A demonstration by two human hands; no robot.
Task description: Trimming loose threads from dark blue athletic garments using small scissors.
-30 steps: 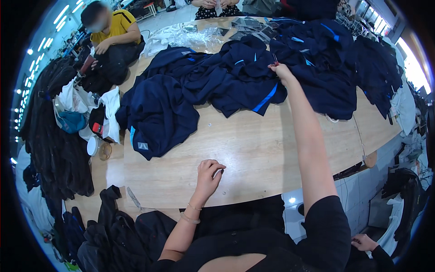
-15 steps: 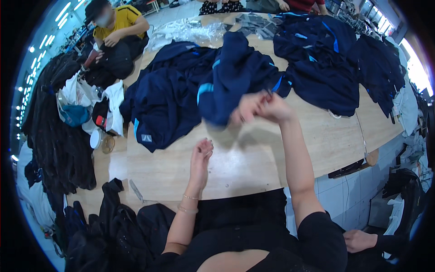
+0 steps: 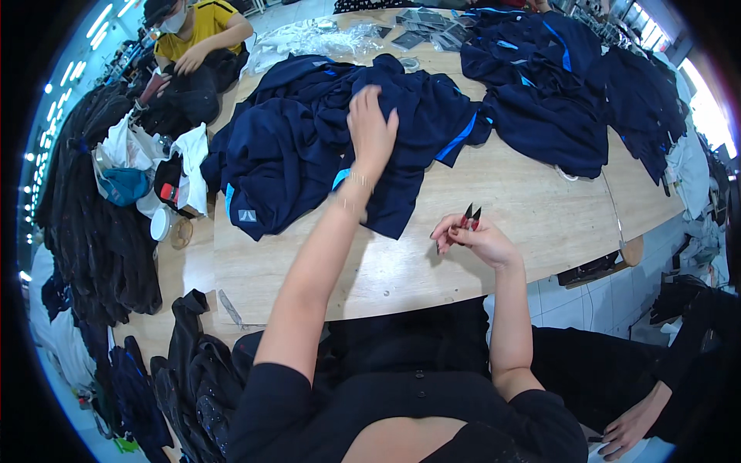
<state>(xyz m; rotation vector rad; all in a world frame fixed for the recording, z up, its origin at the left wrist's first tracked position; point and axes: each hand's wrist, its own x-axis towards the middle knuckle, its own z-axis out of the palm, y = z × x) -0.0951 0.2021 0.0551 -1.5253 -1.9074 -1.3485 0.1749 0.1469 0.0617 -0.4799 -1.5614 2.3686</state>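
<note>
A heap of navy garments with light-blue trim lies on the wooden table in front of me. My left hand, a bracelet at its wrist, rests open on the garment at the right part of this heap. The fingers are stretched out and the thumb stands apart. Nearer to me and to the right, my right hand is raised over bare wood. It is closed on small thread snips with red on the handles, their dark points upward.
More navy garments are piled at the right. Clear plastic bags and grey flat pieces lie at the far edge. Black garments hang at left, beside a jar. A co-worker's hand shows at lower right; another person in yellow sits far left.
My left hand has moved forward from the near tabletop onto the navy heap. My right hand has drawn back toward me with the snips. The lifted garment now lies flat on the heap.
</note>
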